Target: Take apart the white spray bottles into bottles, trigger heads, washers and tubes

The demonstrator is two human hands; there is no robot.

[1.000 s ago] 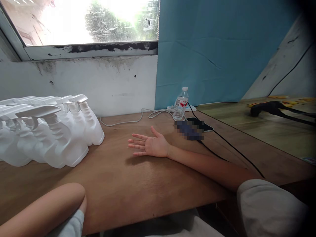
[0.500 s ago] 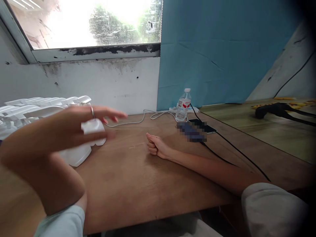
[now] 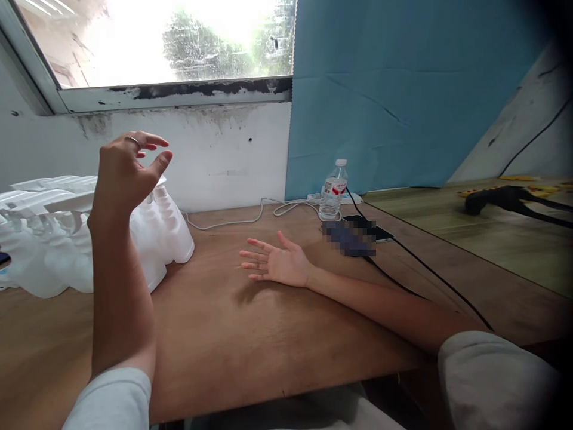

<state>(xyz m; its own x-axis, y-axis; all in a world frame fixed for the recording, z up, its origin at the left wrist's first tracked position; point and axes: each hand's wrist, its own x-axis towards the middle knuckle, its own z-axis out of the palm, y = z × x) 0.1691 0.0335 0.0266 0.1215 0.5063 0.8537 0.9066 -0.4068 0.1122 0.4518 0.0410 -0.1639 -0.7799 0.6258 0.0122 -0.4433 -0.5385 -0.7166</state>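
Note:
My left hand (image 3: 131, 170) is raised, with a ring on one finger. Its fingers curve forward, the thumb stands apart from them, and nothing is between. Behind that forearm stand white translucent plastic items (image 3: 168, 230) in rows, partly hidden by the arm. My right hand (image 3: 282, 263) rests palm up just over the brown tabletop (image 3: 215, 334), its fingers spread and holding nothing. The forearm lies along the table to the right.
A clear water bottle (image 3: 332, 191) stands near the wall beside a white cable (image 3: 224, 224). A phone (image 3: 380, 233) with black cords lies beside a blurred-out dark item (image 3: 349, 239). A blue sheet (image 3: 380, 89) covers the wall right of the window (image 3: 215, 42).
My left hand has risen from a level, forward-pointing pose to an upright one with curved fingers. My right hand has opened from a fist, fingers now spread.

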